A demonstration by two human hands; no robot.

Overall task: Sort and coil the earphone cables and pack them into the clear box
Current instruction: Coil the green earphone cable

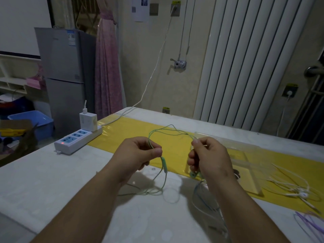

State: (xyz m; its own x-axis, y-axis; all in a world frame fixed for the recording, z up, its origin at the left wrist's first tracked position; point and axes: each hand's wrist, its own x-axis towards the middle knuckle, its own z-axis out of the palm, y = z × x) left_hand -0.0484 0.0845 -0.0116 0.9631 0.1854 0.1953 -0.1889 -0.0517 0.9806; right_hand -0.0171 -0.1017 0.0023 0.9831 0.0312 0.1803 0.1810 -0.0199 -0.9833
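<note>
L thumb and forefinger tips (157, 151) pinch the green earphone cable (168, 128) just above its inline remote (164, 163); the other L fingers are curled under. R fingertips (195, 142) pinch the same cable further along. The lower R fingers fold round strands, w/ the earbuds (192, 174) hanging just below the fist at 6 o'clock. Btwn the two pinches the cable arcs up and away toward 12.

Below the remote the cable drops to the table (52, 181) and lies in loose loops at 6 o'clock of the L hand (138, 153). More strands trail under the R hand (210, 160); can't tell if they're the same set.

The clear box (233, 142) sits just beside the R hand at 3 o'clock, on the yellow mat (122, 137), w/ no coil in it that I can see. White earphones (298, 193) lie at 4, a purple cable (308, 223) at 5 by the frame edge. A power strip (77, 139) is at 9, well apart.

Handling, by my read: very light, thin and limp, so it won't hold shape alone and prob. snags on itself. Likely weak where wire meets remote and buds, so no yanking there. Best to anchor the bud end in one pinch, let the wire slide thru the other to clear kinks, then wind round the fingers.
</note>
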